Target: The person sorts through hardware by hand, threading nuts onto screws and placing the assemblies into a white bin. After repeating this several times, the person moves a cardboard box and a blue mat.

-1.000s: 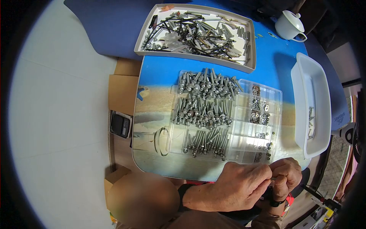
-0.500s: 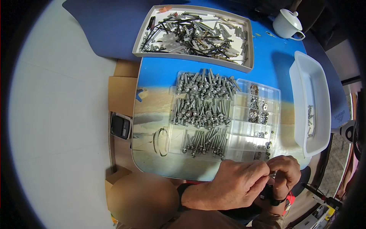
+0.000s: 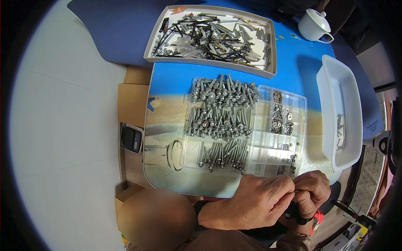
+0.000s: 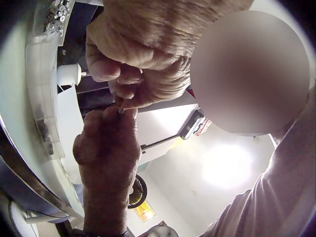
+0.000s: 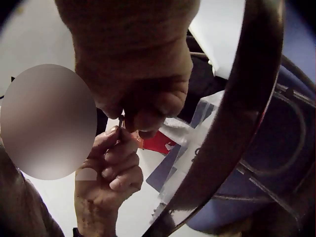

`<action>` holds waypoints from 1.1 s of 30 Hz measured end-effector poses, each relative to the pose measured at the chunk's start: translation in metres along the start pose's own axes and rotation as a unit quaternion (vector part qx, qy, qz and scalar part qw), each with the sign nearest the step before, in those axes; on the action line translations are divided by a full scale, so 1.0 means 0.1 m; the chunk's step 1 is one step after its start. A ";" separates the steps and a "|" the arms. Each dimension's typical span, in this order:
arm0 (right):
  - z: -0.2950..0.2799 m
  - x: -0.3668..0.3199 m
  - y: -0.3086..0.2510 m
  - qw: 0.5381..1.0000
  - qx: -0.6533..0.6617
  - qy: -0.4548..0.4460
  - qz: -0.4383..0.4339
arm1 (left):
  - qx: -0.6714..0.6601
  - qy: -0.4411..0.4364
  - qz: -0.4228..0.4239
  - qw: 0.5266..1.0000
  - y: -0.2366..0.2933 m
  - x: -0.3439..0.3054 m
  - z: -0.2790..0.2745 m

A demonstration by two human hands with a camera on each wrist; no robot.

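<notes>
Both hands meet at the table's front edge, fingertips together. The left hand [image 3: 261,201] reaches in from the left, its fingers bent, pinching a small metal piece [image 5: 122,120] at the thumb and fingertips in the right wrist view. The right hand [image 3: 312,192] has curled fingers and pinches the same piece from the other side. Fingers hide most of the piece, so its kind cannot be told. Just beyond the hands lies a clear divided case [image 3: 261,144]; bolts with washers [image 3: 222,121] fill its left part, and washers and nuts [image 3: 282,127] sit in its right compartments.
A shallow box [image 3: 167,60] of mixed screws and black ties stands at the back. To the right is a white tray [image 3: 326,104] holding a few screws, with a lidded white cup [image 3: 313,26] behind it. A black device [image 3: 132,138] lies left of the table.
The tabletop items have shifted slightly left in the head view. Both hands stay together at the front edge, with only slight movement of the fingers.
</notes>
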State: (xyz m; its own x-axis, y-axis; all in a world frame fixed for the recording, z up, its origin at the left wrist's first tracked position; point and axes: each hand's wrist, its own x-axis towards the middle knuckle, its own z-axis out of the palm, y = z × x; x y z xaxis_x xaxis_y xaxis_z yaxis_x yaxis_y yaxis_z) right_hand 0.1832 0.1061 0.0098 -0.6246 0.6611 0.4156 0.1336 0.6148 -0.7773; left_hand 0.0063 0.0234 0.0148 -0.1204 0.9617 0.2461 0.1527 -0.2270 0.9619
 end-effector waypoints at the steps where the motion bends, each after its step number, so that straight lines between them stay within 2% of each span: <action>1: 0.01 0.00 0.02 1.000 0.000 0.000 0.000 | 0.000 0.000 0.000 1.000 0.00 0.00 0.00; 4: 0.05 0.03 0.01 0.999 0.032 -0.010 0.022 | 0.007 -0.006 -0.007 1.000 0.01 0.00 -0.01; 7: 0.06 0.06 -0.04 0.998 0.039 0.036 0.022 | 0.001 0.007 0.001 1.000 0.00 -0.01 -0.01; 9: 0.00 0.04 -0.01 1.000 -0.003 -0.019 -0.003 | -0.001 0.003 -0.003 1.000 0.01 0.00 -0.01; 10: 0.00 0.03 0.00 1.000 -0.004 -0.019 -0.003 | -0.001 0.003 -0.003 1.000 0.02 0.00 -0.01; 13: 0.05 0.03 0.01 0.998 0.029 -0.024 0.042 | 0.008 0.003 -0.006 1.000 0.02 0.00 -0.03; 15: 0.08 0.01 -0.04 0.998 0.024 0.041 0.038 | 0.007 0.005 0.005 1.000 0.03 0.01 -0.04; 17: 0.00 0.03 0.01 0.999 0.029 -0.011 -0.006 | 0.000 -0.007 -0.017 1.000 0.04 -0.01 -0.05; 19: -0.02 0.03 0.07 0.998 0.043 -0.049 -0.024 | 0.021 -0.012 0.000 1.000 0.04 0.00 -0.07; 21: -0.05 0.09 0.03 0.996 0.059 -0.070 -0.019 | 0.010 -0.018 -0.024 0.999 0.10 0.05 -0.10; 23: -0.03 0.08 -0.01 0.996 0.078 -0.038 0.015 | 0.007 -0.015 0.000 1.000 0.07 0.05 -0.08; 26: -0.05 0.04 0.10 0.995 0.091 -0.029 -0.015 | 0.010 -0.026 -0.020 0.999 0.07 0.03 -0.08; 28: -0.09 0.04 0.13 0.992 0.081 -0.084 -0.042 | 0.009 -0.023 -0.013 1.000 0.04 0.02 -0.05; 29: -0.10 0.05 0.11 0.993 0.080 -0.082 -0.041 | 0.012 -0.017 -0.007 1.000 0.03 0.01 -0.04; 31: -0.09 0.09 0.05 0.992 0.094 -0.081 0.009 | 0.004 -0.016 -0.010 1.000 0.02 0.01 -0.03; 33: -0.06 0.06 0.03 0.994 0.095 -0.059 0.007 | -0.003 -0.015 -0.015 1.000 0.02 0.01 -0.02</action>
State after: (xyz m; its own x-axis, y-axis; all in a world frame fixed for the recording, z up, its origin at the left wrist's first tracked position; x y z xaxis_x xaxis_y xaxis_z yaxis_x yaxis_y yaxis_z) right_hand 0.1844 0.1149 0.0129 -0.7107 0.6075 0.3548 0.0021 0.5062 -0.8624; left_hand 0.0043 0.0235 0.0167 -0.0943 0.9723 0.2140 0.1430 -0.1995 0.9694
